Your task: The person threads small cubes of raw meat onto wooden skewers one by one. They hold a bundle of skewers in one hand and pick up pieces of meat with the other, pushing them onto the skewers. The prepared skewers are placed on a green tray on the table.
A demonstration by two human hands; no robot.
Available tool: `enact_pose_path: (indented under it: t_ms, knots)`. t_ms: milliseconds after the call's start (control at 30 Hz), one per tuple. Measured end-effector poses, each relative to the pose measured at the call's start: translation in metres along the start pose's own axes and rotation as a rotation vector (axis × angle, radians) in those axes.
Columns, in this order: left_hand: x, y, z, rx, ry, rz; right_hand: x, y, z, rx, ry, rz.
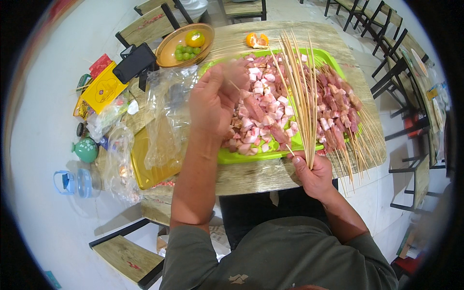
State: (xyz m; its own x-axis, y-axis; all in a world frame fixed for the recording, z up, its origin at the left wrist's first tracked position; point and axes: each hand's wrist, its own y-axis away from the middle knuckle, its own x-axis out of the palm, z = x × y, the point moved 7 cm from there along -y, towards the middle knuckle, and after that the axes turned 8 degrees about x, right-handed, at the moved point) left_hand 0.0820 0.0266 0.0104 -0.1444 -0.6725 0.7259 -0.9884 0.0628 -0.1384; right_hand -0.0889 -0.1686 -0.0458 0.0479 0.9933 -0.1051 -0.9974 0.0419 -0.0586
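In my right hand [314, 173] is a fan of bare bamboo skewers [302, 108], together with the butt of one loaded meat skewer [255, 108]. That skewer points up and left over the cut meat, with pieces threaded along it. By its tip is my left hand [217, 94], whose blurred fingers curl so that I cannot tell if they hold anything. Below lies a green tray [239, 158] with a heap of pinkish-white meat cubes [270, 98] and redder meat behind. Finished meat skewers [335, 108] are stacked on the tray's right part, their sticks overhanging the table edge.
Beyond the tray are a peeled orange [257, 40] and a brown bowl [165, 54] of grapes and citrus. At left stand a phone [135, 63] on a holder, a yellow box [105, 87], plastic bags [168, 105], a golden tray [145, 170] and a green jar [86, 149]. Wooden chairs [127, 259] surround the table.
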Motion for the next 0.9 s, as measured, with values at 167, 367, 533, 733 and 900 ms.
enact_pose_path:
  t_ms: [167, 367, 533, 733, 900]
  knots:
    - [0.003, 0.001, 0.007, 0.015, -0.016, 0.05, -0.001, 0.001, -0.001, -0.005, 0.025, -0.003]
    - [0.013, 0.006, 0.015, 0.05, -0.013, 0.095, -0.004, 0.002, -0.003, 0.061, 0.052, 0.0]
    - [0.013, 0.009, 0.027, 0.022, 0.042, 0.081, -0.003, 0.002, -0.005, 0.075, 0.034, -0.012]
    - [-0.009, -0.001, 0.025, 0.131, -0.233, 0.064, 0.001, 0.001, -0.006, 0.073, 0.046, -0.011]
    - [-0.001, 0.006, 0.017, 0.061, -0.25, 0.048, 0.01, -0.002, 0.008, -0.034, 0.202, -0.003]
